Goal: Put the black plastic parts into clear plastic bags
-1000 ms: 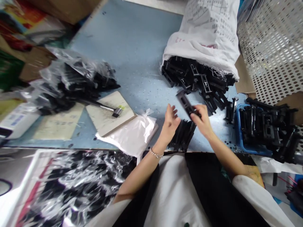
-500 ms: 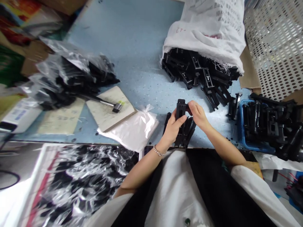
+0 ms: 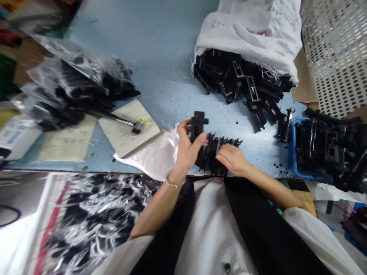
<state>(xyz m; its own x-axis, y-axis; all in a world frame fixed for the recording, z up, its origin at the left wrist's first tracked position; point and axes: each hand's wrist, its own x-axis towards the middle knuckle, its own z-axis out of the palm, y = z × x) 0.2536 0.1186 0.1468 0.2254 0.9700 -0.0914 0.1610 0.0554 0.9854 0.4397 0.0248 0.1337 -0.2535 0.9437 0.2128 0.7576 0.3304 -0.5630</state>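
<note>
My left hand [image 3: 187, 147] is closed around a black plastic part [image 3: 197, 124], a narrow slotted piece with a short peg at its upper right, held upright above the table. Just right of it, a row of similar black parts [image 3: 211, 152] lies side by side at the table's front edge. My right hand [image 3: 233, 158] rests at the right side of this row, its fingers curled together and touching the parts. Whatever its fingertips may pinch is hidden. Beside my left wrist lies a stack of clear plastic bags [image 3: 151, 156].
A white woven sack [image 3: 246, 34] spills black parts [image 3: 252, 89] at the back right. A blue basket [image 3: 296, 168] of parts stands right. Left are a hammer [image 3: 126, 122] on a board [image 3: 129, 141] and bagged parts [image 3: 83, 84]. More bagged parts [image 3: 106, 217] lie below the table edge.
My left hand has moved left with the black part. My right hand has left that part and come down onto the row, which now shows more fully.
</note>
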